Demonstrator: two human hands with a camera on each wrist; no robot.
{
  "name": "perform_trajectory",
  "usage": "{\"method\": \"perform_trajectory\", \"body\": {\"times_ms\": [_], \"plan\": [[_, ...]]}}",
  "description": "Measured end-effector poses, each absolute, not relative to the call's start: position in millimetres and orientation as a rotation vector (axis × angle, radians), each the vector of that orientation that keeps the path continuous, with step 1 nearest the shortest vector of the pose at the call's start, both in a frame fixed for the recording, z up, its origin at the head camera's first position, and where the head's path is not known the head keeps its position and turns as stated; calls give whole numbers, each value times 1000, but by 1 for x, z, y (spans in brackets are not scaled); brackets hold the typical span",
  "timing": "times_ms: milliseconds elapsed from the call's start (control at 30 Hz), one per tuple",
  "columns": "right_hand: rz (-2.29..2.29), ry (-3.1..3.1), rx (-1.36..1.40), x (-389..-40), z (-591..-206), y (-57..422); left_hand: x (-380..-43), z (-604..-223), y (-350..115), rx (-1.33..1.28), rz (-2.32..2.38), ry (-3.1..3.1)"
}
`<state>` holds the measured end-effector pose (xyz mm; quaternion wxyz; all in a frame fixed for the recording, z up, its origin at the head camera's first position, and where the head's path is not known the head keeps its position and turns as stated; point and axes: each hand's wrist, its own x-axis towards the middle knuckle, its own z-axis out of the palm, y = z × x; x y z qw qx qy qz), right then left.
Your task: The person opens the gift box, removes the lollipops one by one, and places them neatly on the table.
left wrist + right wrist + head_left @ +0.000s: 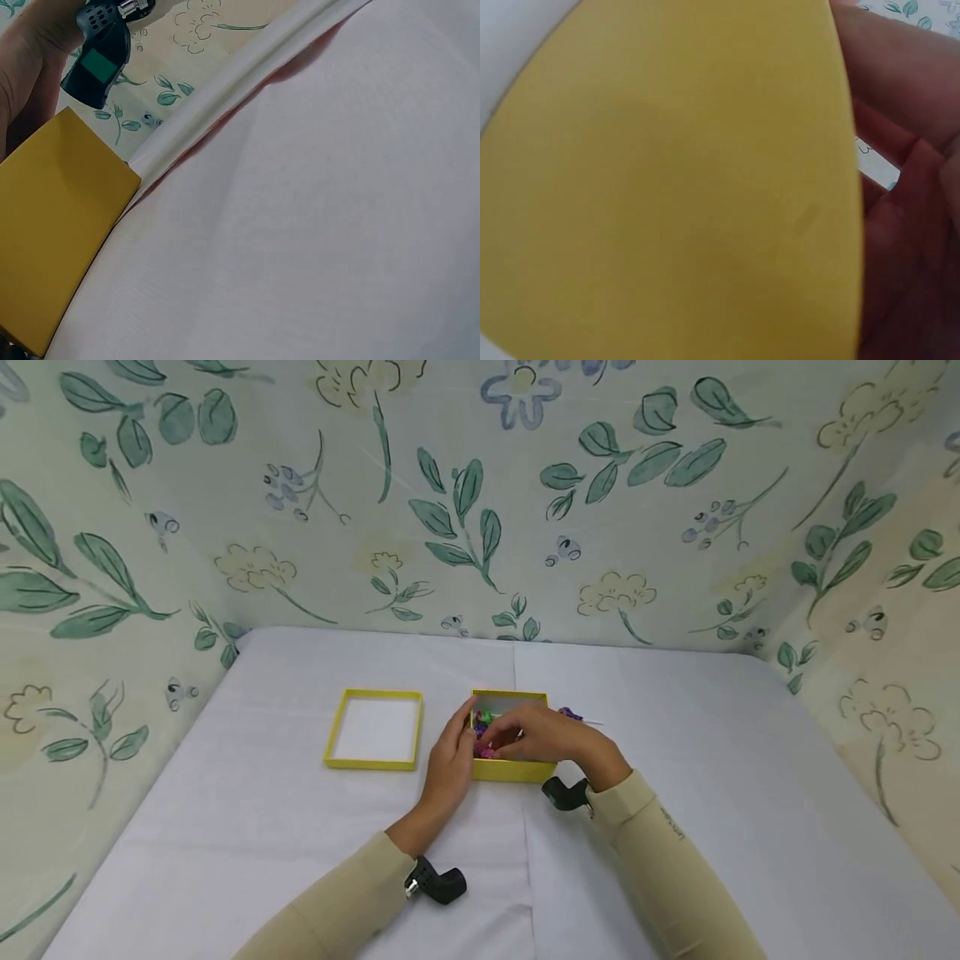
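A yellow box stands with its top uncovered and holds several lollipops in shiny green, purple and pink wrappers. My left hand rests along the box's left side with its fingers straight. My right hand reaches over the front wall into the box, its fingers bent down among the wrapped sweets. In the right wrist view the box wall hides the fingertips, so whether they pinch a sweet is unclear. Past the box's right side lies a purple-wrapped lollipop, its white stick pointing right, partly behind my right hand.
To the left of the box lies its yellow-rimmed lid, white inside. A white cloth with folds covers the table. Leaf-and-flower patterned fabric hangs behind and at the sides. Each wrist carries a black camera.
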<state>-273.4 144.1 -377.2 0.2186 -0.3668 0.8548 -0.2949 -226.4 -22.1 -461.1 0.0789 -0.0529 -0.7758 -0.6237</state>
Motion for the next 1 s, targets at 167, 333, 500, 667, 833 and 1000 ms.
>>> {"method": "perform_trajectory", "body": {"times_ms": [167, 333, 500, 667, 833, 1000], "plan": [[-748, 2380, -979, -274, -378, 142, -226, -462, -22, -165, -1866, -2329], [-704, 2387, -990, -276, -376, 142, -226, -461, -22, -181, -1866, -2324], [-711, 2380, -1002, -276, -375, 142, -228, -461, -22, -178, -1852, -2325], [-756, 2372, -1004, -277, -376, 143, -229, -462, -22, -185, -1853, -2305], [-800, 2350, -991, -276, -377, 143, -229, -464, -22, -180, -1866, -2309], [-791, 2362, -976, -276, -377, 143, -229, -463, -22, -190, -1869, -2311]]}}
